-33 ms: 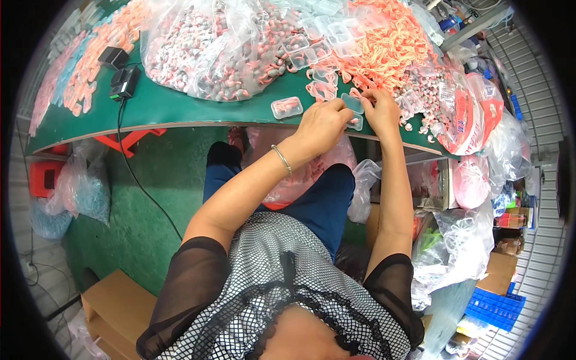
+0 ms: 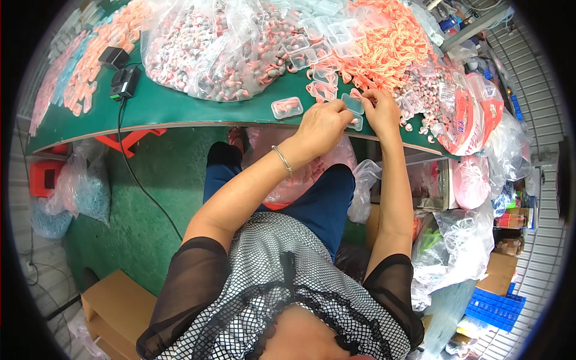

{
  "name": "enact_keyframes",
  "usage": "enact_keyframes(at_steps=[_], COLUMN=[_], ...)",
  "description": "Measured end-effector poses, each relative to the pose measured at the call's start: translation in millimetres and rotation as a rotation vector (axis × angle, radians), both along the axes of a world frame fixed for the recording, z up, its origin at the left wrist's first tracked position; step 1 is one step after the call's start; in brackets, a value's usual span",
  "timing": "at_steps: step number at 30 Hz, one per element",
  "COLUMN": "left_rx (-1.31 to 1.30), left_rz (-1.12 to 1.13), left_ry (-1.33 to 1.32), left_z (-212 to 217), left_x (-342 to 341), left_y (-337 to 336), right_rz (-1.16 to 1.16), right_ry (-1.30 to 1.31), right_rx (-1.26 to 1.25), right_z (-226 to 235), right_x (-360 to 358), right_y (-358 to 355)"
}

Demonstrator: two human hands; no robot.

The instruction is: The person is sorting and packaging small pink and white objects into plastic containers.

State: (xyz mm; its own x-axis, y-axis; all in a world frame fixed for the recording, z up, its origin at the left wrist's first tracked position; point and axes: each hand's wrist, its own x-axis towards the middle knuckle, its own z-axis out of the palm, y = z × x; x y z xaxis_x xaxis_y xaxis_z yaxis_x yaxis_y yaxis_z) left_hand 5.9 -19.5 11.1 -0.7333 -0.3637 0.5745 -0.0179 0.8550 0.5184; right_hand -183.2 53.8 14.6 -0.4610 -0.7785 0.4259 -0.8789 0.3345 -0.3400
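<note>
My left hand (image 2: 322,125), with a bracelet at the wrist, reaches over a small clear plastic case (image 2: 356,124) at the table's front edge. Its fingers are pinched together above the opened case; what they hold is hidden. Just to the right, my right hand (image 2: 382,113) has thumb and forefinger closed around an orange cord (image 2: 356,94) beside the case's lid. A closed clear case with coiled orange cord inside (image 2: 287,107) lies left of my hands. Beyond my fingers are more coiled orange cords (image 2: 322,90).
A large clear bag of pink-and-grey earplugs (image 2: 210,54) fills the back of the green table (image 2: 174,111). Piled orange cords (image 2: 390,45), empty cases (image 2: 342,33) and loose earplugs (image 2: 423,90) lie at the right. A black device with a cable (image 2: 124,82) sits left.
</note>
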Motion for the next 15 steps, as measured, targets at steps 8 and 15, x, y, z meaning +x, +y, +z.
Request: enact_keyframes(at_steps=[8, 15], left_rx=[0.026, 0.073], left_rz=[0.011, 0.032], left_ry=[0.067, 0.123], left_z=[-6, -11], left_x=[0, 0], left_y=[1, 4], right_rz=[0.008, 0.072], right_ry=[0.079, -0.195], right_rx=[0.025, -0.035], right_z=[3, -1], right_x=[6, -9], right_y=[1, 2])
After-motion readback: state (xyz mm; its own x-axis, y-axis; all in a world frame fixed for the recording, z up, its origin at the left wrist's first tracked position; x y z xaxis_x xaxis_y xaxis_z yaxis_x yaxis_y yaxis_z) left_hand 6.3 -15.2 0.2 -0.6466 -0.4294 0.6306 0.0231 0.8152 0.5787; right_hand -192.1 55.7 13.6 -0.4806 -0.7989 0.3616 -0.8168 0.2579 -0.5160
